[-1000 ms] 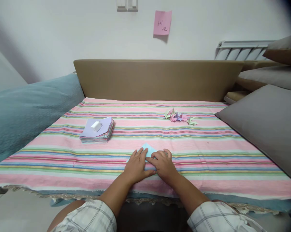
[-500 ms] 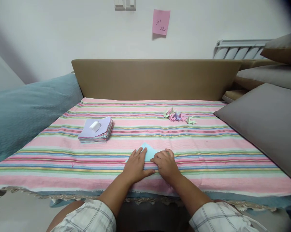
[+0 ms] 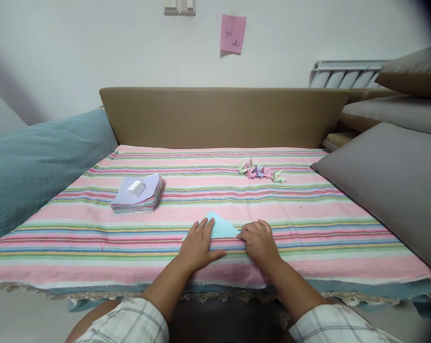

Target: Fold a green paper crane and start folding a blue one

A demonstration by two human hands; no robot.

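Note:
A light blue sheet of origami paper (image 3: 220,227), folded into a triangle, lies on the striped cloth (image 3: 308,209) with its point away from me. My left hand (image 3: 198,245) rests on its left part, fingers spread flat and thumb out to the right, covering much of that side. At the right corner, my right hand (image 3: 260,242) has its fingers curled together on the paper's edge. Several small folded paper cranes (image 3: 260,171) in green, pink and purple sit in a cluster further back, right of the middle.
On the left stands a stack of coloured paper (image 3: 138,195) with a small white block (image 3: 136,188) on top. Grey cushions (image 3: 387,186) border the right side, a blue-covered armrest (image 3: 51,162) the left, and a brown backrest (image 3: 226,116) the rear. A pink note (image 3: 233,34) hangs on the wall.
My right hand has slid to the right along the paper's near edge, out to its right corner, uncovering more blue. My left hand stays on the paper. The whole view has shifted slightly.

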